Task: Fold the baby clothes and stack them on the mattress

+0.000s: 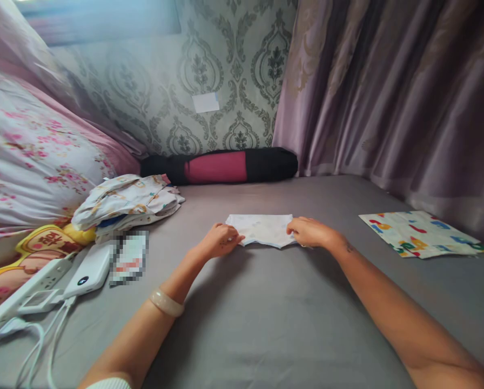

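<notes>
A small piece of folded white cloth [262,228], perhaps a garment, lies on the grey bed sheet [242,319] in front of me. My left hand [222,240] is closed on its left edge, with fingers and thumb pinched together. At the opposite side, my right hand [307,232] pinches the right edge. The cloth's near edge is uneven, with a thin bluish line along it, and hangs slightly off the sheet between the hands. A pale bangle [166,302] circles my left wrist.
Rumpled printed clothes [130,200] are piled at the left. Below them are a white power bank [90,267], cables and a power strip [31,294]. A folded colourful printed cloth [424,233] lies right. A black-and-pink roll [220,166] rests against the wall.
</notes>
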Available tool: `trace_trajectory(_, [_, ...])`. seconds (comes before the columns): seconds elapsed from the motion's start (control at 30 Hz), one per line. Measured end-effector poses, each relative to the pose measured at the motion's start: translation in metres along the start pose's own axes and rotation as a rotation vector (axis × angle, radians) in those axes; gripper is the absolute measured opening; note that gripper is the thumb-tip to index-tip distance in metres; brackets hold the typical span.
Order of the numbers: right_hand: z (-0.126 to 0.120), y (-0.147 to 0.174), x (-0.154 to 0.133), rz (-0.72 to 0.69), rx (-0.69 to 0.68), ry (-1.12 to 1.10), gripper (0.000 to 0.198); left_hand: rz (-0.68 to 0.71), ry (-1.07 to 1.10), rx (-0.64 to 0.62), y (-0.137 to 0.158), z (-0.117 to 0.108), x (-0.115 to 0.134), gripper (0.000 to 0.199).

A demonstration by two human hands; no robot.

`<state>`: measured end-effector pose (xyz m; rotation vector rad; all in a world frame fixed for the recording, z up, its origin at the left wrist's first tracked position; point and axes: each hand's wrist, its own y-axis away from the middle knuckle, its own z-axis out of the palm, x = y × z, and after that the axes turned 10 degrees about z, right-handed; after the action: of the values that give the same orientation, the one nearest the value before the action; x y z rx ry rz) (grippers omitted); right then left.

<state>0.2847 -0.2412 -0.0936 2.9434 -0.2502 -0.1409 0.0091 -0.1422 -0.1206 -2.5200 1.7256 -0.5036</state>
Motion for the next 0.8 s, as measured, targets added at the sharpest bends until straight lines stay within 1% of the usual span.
trace_trajectory(0.03, [0.001,-0.004,-0.010,0.022,0.065,-0.003,0.038,-0.031,-0.031,0.021,-0.007,0.001,0.001,0.038])
trace_trajectory(0.1, [0.008,-0.014,-0.032,0.024,0.214,-0.037,0.040,-0.076,-0.094,0.082,-0.025,0.006,0.005,0.036])
trace_trajectory(0.17, [0.021,-0.026,-0.052,0.002,0.313,-0.062,0.044,-0.112,-0.124,0.111,-0.044,0.015,0.010,0.035])
trace_trajectory(0.2, [0.027,-0.031,-0.059,-0.001,0.329,-0.071,0.047,-0.125,-0.130,0.103,-0.053,0.020,0.012,0.036])
trace_trajectory(0.27, [0.039,-0.041,-0.068,-0.001,0.334,-0.081,0.051,-0.143,-0.133,0.069,-0.068,0.033,0.017,0.038])
trace_trajectory(0.33, [0.048,-0.046,-0.070,0.004,0.322,-0.087,0.053,-0.161,-0.134,0.046,-0.075,0.044,0.018,0.040])
trace_trajectory(0.47, [0.063,-0.051,-0.064,-0.003,0.316,-0.114,0.055,-0.159,-0.152,0.023,-0.073,0.062,0.010,0.045])
trace_trajectory(0.6, [0.072,-0.053,-0.060,-0.018,0.316,-0.137,0.056,-0.158,-0.183,-0.003,-0.067,0.068,0.003,0.050])
trace_trajectory(0.8, [0.072,-0.054,-0.062,-0.013,0.303,-0.141,0.056,-0.179,-0.203,-0.033,-0.068,0.068,0.003,0.051])
